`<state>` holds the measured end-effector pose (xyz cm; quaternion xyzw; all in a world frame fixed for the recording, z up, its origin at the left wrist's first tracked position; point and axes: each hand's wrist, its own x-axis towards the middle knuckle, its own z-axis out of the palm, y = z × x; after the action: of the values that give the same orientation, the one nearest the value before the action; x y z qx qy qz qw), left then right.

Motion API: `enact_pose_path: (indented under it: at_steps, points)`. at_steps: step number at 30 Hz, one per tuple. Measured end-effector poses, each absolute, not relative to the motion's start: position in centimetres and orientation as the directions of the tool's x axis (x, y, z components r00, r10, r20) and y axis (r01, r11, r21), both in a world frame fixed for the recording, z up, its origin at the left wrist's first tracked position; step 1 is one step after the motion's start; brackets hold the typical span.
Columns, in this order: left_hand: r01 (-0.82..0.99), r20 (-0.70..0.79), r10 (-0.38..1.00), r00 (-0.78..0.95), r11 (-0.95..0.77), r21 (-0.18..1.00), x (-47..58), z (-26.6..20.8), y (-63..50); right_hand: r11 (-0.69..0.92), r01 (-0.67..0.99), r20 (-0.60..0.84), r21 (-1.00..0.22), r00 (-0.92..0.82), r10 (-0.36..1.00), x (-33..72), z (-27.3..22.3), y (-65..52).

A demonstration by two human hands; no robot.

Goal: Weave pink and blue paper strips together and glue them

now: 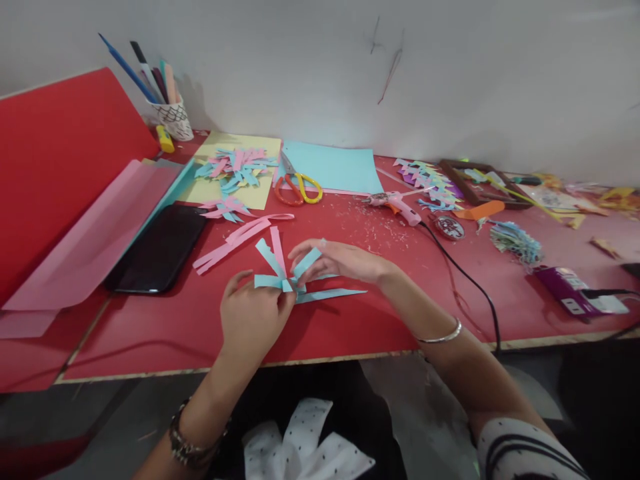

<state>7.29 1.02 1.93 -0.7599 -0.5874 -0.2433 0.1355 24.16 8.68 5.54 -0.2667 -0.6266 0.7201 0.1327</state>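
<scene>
A bunch of blue and pink paper strips [287, 285] fans out in a star shape just above the red table. My left hand [256, 313] is closed on its left side, with the thumb and fingers pinched near the centre. From the right, my right hand [345, 260] bends its fingers around the blue strips by the centre; its fingertips are partly hidden by a strip. A blue pointed strip [333, 295] sticks out below my right hand. Behind my left hand, loose pink strips [240, 241] lie on the table.
Behind lie a strip pile [237, 167] on yellow paper [257, 198], scissors [300, 189] and blue sheets [330, 163]. A phone [160, 250] is at left. To the right, a pink glue gun [400, 205] trails its black cord; a purple box [560, 290] sits farther right.
</scene>
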Motion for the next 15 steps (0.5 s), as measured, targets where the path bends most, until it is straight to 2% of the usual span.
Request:
enact_pose_path:
  at_steps: [3, 6, 10, 15]
  points:
    - [0.953, 0.543, 0.818, 0.189, -0.286, 0.100, 7.3, 1.9, 1.0, -0.286, 0.067, -0.207, -0.956, -0.843, 0.497, 24.0, 4.9, 8.9]
    - [0.952, 0.555, 0.807, 0.202, -0.294, 0.082, 7.3, 1.9, 1.0, -0.244, 0.085, -0.205, -0.966, -0.828, 0.522, 23.8, 4.7, 8.8]
    - [0.953, 0.577, 0.790, 0.208, -0.296, 0.061, 7.3, 1.9, 1.0, -0.002, 0.190, -0.153, -0.982, -0.780, 0.607, 23.2, 4.7, 8.2]
    - [0.955, 0.568, 0.794, 0.217, -0.292, 0.044, 7.3, 1.7, 1.1, 0.292, 0.298, -0.021, -0.909, -0.733, 0.680, 22.2, 4.3, 7.6]
